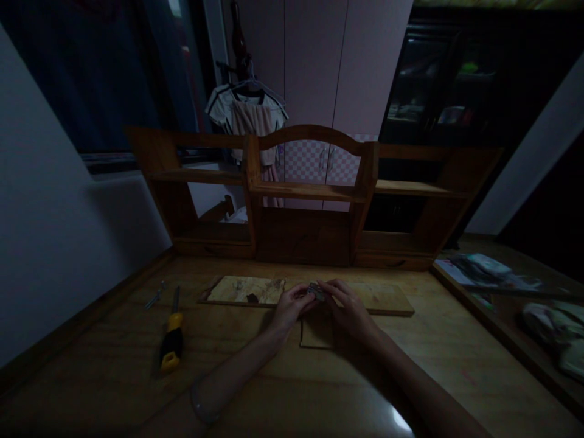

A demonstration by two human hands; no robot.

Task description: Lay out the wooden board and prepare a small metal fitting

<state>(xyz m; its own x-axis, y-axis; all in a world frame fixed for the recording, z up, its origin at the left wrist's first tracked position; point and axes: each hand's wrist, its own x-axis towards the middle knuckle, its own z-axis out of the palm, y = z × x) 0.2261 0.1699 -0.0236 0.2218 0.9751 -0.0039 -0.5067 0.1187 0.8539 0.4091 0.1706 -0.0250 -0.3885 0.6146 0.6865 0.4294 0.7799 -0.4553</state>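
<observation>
Our forearms reach in over the tabletop (255, 389), and our left hand (291, 307) and right hand (350, 311) meet, fingers pinched together on a small dark metal piece (316, 292) held between them. We hold it just above a small square board (314, 334), which lies against the near edge of a long wooden plank (246, 289). Left of that plank lies a yellow-handled screwdriver (172, 340), and behind the plank stands a wooden shelf unit (310, 201).
</observation>
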